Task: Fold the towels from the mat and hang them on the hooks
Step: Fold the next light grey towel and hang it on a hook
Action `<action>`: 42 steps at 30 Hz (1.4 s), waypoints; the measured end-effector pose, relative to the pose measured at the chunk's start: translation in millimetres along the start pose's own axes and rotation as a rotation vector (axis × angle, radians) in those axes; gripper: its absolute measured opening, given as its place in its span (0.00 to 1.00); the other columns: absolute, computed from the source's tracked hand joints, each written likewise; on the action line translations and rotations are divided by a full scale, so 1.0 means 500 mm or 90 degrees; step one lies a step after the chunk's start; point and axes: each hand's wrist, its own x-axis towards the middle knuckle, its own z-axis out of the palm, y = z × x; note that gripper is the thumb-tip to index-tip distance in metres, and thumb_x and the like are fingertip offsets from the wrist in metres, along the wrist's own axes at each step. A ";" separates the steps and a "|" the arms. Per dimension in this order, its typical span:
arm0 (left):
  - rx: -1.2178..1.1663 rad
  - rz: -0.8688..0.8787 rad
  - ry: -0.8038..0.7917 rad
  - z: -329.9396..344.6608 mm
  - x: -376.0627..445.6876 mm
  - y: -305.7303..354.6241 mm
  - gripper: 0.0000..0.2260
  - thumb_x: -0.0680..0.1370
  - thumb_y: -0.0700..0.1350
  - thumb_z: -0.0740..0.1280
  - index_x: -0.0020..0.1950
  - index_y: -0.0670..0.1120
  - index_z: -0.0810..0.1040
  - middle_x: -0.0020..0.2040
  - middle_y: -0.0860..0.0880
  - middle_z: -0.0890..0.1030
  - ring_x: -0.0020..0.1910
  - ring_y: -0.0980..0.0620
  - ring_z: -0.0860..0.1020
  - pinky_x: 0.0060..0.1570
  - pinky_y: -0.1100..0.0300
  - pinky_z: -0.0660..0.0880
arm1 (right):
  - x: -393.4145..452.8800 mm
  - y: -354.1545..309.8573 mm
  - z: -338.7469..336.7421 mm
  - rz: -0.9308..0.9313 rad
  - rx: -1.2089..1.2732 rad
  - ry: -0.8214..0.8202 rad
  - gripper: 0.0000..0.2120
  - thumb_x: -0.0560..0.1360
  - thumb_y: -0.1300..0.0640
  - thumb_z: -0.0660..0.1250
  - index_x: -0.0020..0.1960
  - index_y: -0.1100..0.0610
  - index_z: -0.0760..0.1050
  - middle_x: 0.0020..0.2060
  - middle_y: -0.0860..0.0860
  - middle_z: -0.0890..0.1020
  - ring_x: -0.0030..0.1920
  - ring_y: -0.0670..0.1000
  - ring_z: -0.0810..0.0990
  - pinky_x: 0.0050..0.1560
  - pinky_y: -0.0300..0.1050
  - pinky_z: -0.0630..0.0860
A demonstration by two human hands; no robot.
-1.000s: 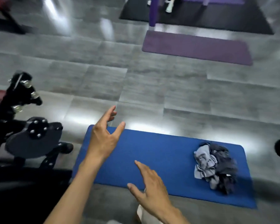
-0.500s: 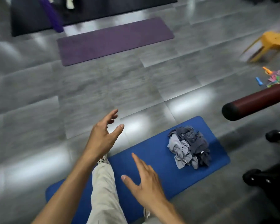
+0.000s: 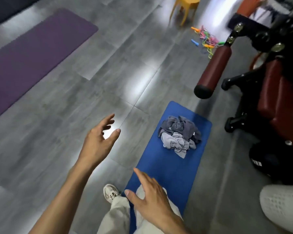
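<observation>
A crumpled pile of towels [image 3: 179, 135], dark grey and light grey, lies near the far end of a blue mat [image 3: 167, 168] on the grey floor. My left hand [image 3: 100, 142] hovers above the floor to the left of the mat, fingers spread and relaxed, holding nothing. My right hand [image 3: 152, 195] is held out over the near end of the mat with straight fingers, also empty. Both hands are well short of the towels. No hooks are in view.
Black and maroon gym equipment [image 3: 277, 102] with a padded roller [image 3: 213, 70] stands right of the mat. A purple mat [image 3: 32, 54] lies far left. A yellow stool [image 3: 186, 7] and coloured skipping ropes [image 3: 208, 39] are at the back. A white mesh object [image 3: 282, 206] sits bottom right.
The view has swung round to the right and I have stepped closer along the mat; the towels now lie ahead of my right hand. Both hands stay empty and spread.
</observation>
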 end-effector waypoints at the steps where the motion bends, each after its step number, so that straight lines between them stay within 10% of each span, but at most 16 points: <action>1: 0.001 0.010 -0.017 -0.003 0.030 0.012 0.23 0.77 0.50 0.68 0.71 0.57 0.69 0.60 0.58 0.78 0.58 0.60 0.75 0.57 0.59 0.70 | 0.017 -0.011 -0.004 0.007 0.019 0.016 0.34 0.75 0.34 0.60 0.76 0.36 0.50 0.75 0.35 0.59 0.74 0.43 0.59 0.71 0.42 0.59; 19: 0.107 0.174 -0.313 0.193 0.589 0.313 0.22 0.77 0.48 0.68 0.71 0.56 0.70 0.60 0.56 0.78 0.58 0.61 0.75 0.56 0.64 0.71 | 0.456 -0.072 -0.377 0.046 0.183 0.318 0.27 0.77 0.41 0.59 0.75 0.42 0.61 0.71 0.38 0.66 0.68 0.47 0.68 0.67 0.45 0.67; 34: 0.184 0.284 -0.775 0.554 0.812 0.460 0.20 0.77 0.49 0.69 0.69 0.53 0.72 0.58 0.53 0.79 0.57 0.55 0.78 0.55 0.60 0.76 | 0.550 0.020 -0.503 0.419 0.570 0.602 0.25 0.77 0.45 0.65 0.73 0.45 0.67 0.69 0.41 0.71 0.69 0.43 0.69 0.69 0.40 0.66; 38: 0.209 0.326 -0.899 0.633 0.864 0.481 0.17 0.77 0.43 0.69 0.63 0.57 0.74 0.50 0.65 0.80 0.52 0.63 0.78 0.46 0.70 0.75 | 0.573 0.005 -0.537 0.520 0.648 0.716 0.21 0.78 0.50 0.67 0.65 0.34 0.65 0.61 0.29 0.69 0.62 0.34 0.69 0.64 0.30 0.65; 42: 0.265 0.359 -0.957 0.713 0.882 0.483 0.19 0.76 0.38 0.69 0.67 0.49 0.74 0.54 0.51 0.80 0.55 0.52 0.79 0.57 0.54 0.76 | 0.593 0.005 -0.542 0.598 0.754 0.765 0.21 0.78 0.49 0.65 0.69 0.40 0.68 0.61 0.34 0.70 0.62 0.40 0.72 0.62 0.34 0.68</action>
